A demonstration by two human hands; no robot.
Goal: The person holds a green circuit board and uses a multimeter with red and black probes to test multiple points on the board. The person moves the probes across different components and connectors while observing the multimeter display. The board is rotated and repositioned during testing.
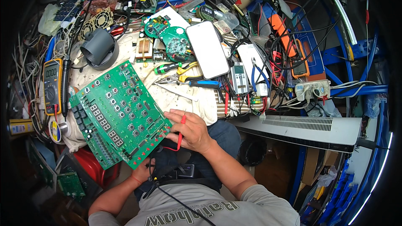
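A large green circuit board (121, 104) with a row of dark digit displays and many push buttons is tilted over the bench's near edge. At its right corner my right hand (190, 132) has its thumb and fingers closed on a red test probe (181, 133), touching the board's edge. The probe's red lead runs back under the board. Below the board's near corner is my left hand (144, 173), its fingers mostly hidden; a black cable or probe (150, 168) passes beside it. A yellow multimeter (53, 84) with a lit display stands at the left.
Pliers (178, 78), a green-handled screwdriver (167, 68) and tweezers (176, 91) lie on the cloth beyond my right hand. Nearby are a white phone-like slab (208, 50), round green boards (175, 44) and a grey cup (98, 47). Cables crowd both sides; a power strip (312, 89) sits right.
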